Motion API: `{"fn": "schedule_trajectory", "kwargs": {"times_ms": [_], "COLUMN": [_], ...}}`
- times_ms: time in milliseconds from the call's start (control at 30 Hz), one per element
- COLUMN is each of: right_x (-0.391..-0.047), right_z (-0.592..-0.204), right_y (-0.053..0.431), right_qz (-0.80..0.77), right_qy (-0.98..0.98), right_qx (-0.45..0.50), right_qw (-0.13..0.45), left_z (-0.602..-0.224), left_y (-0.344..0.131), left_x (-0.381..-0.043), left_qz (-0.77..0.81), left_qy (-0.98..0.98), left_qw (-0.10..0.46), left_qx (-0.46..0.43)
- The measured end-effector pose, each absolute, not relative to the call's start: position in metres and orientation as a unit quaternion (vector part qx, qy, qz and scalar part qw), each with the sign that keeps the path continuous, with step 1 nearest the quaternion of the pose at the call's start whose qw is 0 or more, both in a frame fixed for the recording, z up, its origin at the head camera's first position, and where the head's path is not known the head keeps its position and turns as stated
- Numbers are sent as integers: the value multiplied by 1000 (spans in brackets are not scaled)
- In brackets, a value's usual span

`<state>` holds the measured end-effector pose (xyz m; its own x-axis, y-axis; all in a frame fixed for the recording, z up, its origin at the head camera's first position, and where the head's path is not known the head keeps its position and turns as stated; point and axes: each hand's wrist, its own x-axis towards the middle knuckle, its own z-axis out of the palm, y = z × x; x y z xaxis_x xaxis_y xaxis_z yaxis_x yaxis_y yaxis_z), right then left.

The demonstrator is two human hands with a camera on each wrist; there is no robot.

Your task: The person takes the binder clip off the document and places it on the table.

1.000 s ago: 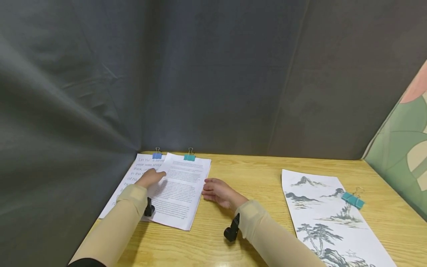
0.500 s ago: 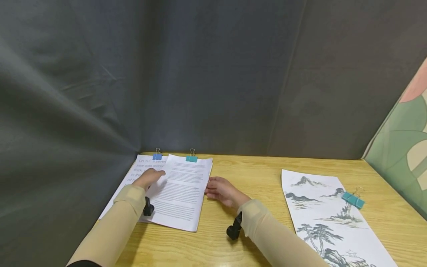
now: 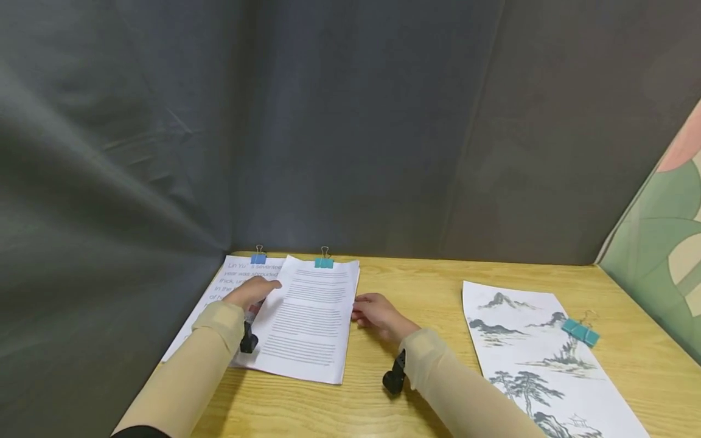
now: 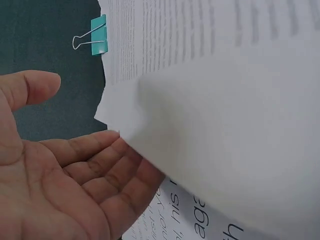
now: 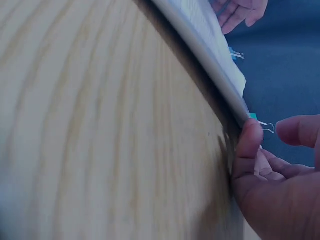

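Observation:
A small-print paper stack with a teal binder clip at its top partly covers a large-print stack that bears a blue binder clip. At the small-print stack's left edge is my left hand. In the left wrist view, its nearly straight fingers touch the edge of the raised, bowed pages, the thumb held apart. On the opposite side, my right hand has its fingertips against the right edge. The right wrist view shows that hand's thumb apart from the fingers at the edge.
A stack of ink landscape prints lies at the right of the wooden table, a teal binder clip on its right edge. Dark cloth hangs behind and at the left. A patterned panel stands at the far right.
The small-print stack has shifted to the right, uncovering more of the large-print stack. Both hands have moved right along with it. The landscape prints stay in place.

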<state>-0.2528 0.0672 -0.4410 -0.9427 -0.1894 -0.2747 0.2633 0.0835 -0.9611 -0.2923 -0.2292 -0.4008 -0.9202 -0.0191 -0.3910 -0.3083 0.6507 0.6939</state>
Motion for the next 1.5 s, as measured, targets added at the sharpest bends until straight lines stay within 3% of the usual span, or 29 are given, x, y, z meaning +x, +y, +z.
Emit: {"fn": "schedule_trajectory", "kwargs": {"times_ms": [1500], "right_x": [-247], "right_z": [-433], "right_y": [118], "right_qz": [-604], "right_qy": [788], "right_qx": [55], "right_qw": [105], "left_z": [-408], "left_y": [-176], "left_x": [-282], "left_qz": [483], "left_qy": [847], "left_qw": [210], "left_qx": [-69]}}
